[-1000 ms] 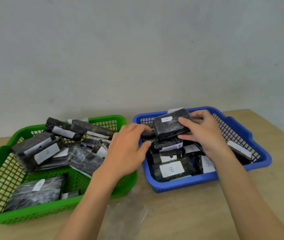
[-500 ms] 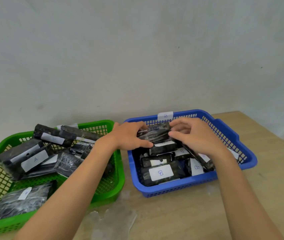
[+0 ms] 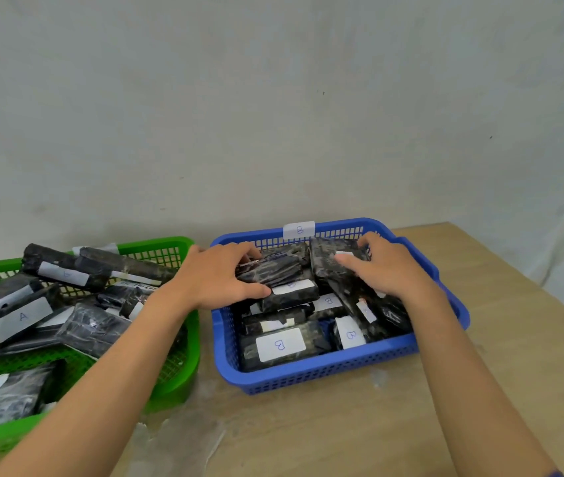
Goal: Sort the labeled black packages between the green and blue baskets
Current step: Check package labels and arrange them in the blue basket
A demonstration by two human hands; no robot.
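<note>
A blue basket [image 3: 315, 375] tagged B sits at centre right, filled with several black wrapped packages bearing white B labels. My left hand [image 3: 218, 277] grips a black package [image 3: 273, 268] at the basket's back left, thumb under and fingers over it. My right hand [image 3: 385, 266] grips a second black package [image 3: 328, 261] at the back right. A green basket [image 3: 177, 380] at the left holds several black packages, one package [image 3: 15, 315] labelled A.
Both baskets rest on a light wooden table [image 3: 480, 373] against a pale wall. A crumpled clear plastic sheet [image 3: 177, 438] lies on the table in front of the baskets. The table's right edge runs diagonally at the far right.
The package held above the blue basket has come down onto the pile. My left hand moved from the green basket's edge into the blue basket and took hold of a package.
</note>
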